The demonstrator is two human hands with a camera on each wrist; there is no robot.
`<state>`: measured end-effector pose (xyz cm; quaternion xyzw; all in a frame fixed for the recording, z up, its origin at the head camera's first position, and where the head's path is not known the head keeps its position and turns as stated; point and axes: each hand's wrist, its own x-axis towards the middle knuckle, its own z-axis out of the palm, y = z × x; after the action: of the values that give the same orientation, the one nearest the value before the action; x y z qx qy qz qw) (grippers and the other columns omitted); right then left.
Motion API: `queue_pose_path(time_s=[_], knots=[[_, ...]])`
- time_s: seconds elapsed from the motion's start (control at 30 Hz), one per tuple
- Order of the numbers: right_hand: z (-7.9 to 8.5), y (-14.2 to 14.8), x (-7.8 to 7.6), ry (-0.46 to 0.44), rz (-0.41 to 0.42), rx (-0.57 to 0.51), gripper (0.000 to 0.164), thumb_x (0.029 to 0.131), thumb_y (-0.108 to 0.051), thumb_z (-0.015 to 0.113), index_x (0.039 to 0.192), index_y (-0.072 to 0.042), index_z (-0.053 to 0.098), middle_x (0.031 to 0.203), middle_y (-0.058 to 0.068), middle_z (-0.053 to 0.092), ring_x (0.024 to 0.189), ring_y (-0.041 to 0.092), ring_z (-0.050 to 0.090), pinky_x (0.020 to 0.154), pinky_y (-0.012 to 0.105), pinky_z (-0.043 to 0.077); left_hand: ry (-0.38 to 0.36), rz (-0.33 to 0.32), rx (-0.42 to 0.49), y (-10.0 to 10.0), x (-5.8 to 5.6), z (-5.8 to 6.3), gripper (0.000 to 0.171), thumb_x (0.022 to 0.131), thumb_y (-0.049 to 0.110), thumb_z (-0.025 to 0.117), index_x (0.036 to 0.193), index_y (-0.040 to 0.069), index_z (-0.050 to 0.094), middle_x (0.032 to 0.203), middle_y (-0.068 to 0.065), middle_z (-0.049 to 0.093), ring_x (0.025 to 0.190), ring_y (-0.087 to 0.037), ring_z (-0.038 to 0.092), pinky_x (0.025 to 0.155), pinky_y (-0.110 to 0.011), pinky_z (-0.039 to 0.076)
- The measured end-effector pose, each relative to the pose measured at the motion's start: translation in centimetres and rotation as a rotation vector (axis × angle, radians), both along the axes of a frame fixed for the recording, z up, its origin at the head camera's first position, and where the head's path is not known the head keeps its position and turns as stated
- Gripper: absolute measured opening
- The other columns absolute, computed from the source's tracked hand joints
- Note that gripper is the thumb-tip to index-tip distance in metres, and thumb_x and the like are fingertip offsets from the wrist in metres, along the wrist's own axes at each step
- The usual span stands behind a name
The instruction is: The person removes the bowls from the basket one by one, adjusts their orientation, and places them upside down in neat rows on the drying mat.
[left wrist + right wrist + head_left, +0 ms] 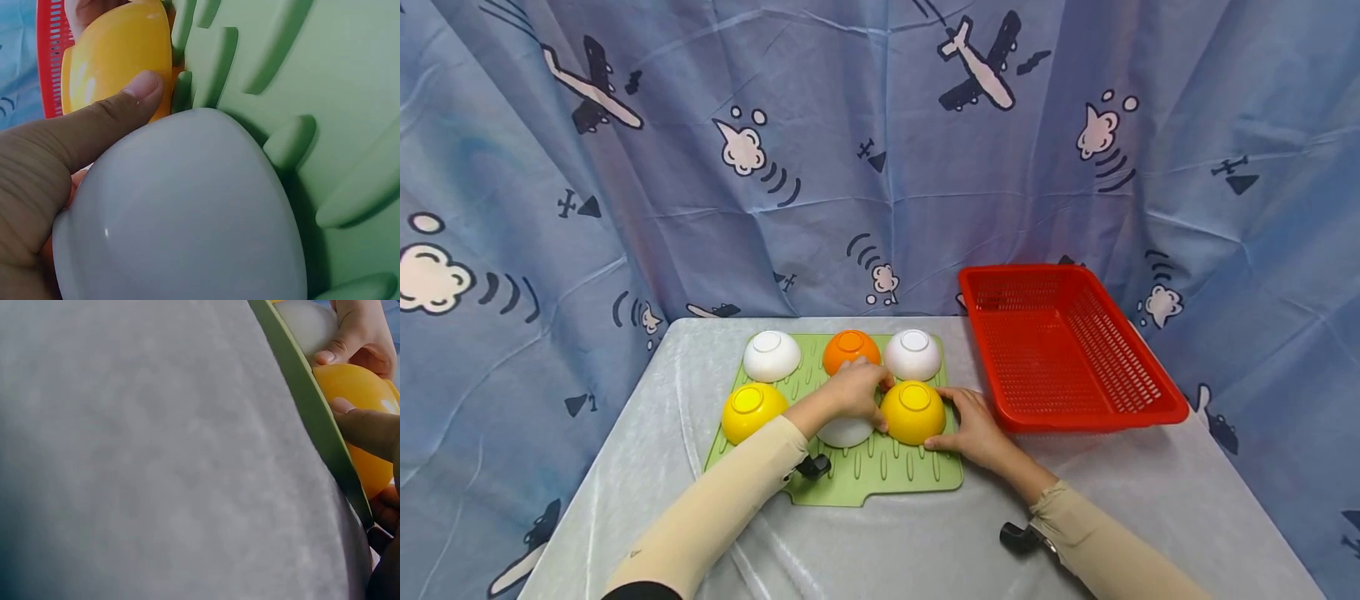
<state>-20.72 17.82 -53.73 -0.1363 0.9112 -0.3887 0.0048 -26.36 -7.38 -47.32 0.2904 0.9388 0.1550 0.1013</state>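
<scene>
Upside-down bowls stand in two rows on a green ridged drying mat (887, 479). At the front right corner both my hands hold a yellow bowl (913, 414) between them. My left hand (854, 390) is curved against its left side, with the thumb (145, 85) touching its wall. From the right, my right hand (973, 429) grips the same bowl, thumb at the front and fingers farther back. A white bowl (187, 212) sits under my left hand, partly hidden in the head view. Behind are an orange bowl (851, 348) and another white bowl (913, 357).
A red plastic basket (1086, 421) stands at the right of the table (925, 550), close to my right hand. At the mat's left side are a second yellow bowl (752, 410) and a white bowl (771, 357). A blue patterned curtain (820, 167) hangs behind the table.
</scene>
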Motion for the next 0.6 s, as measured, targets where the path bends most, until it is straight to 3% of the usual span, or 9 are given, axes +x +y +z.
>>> queue_pose_path(time_s=[0.37, 0.6], knots=[[0.6, -0.3, 0.3, 0.010, 0.029, -0.019, 0.097, 0.068, -0.033, 0.097, 0.146, 0.000, 0.050, 0.146, 0.020, 0.053, 0.138, 0.040, 0.042, 0.116, 0.060, 0.032, -0.009, -0.042, 0.092, -1.4, -0.2, 0.1, 0.068, 0.070, 0.044, 0.093, 0.127, 0.014, 0.070, 0.126, 0.001, 0.071, 0.118, -0.021, 0.057, 0.108, -0.044, 0.038], [2.2, -0.8, 1.2, 0.089, 0.039, -0.036, 0.083, 0.078, -0.029, 0.091, 0.145, -0.003, 0.051, 0.147, 0.020, 0.051, 0.138, 0.040, 0.044, 0.115, 0.062, 0.034, 0.000, -0.075, 0.250, -3.0, 0.8, 0.9, 0.058, 0.081, 0.037, 0.087, 0.128, 0.007, 0.069, 0.127, -0.003, 0.070, 0.119, -0.026, 0.060, 0.109, -0.047, 0.040]])
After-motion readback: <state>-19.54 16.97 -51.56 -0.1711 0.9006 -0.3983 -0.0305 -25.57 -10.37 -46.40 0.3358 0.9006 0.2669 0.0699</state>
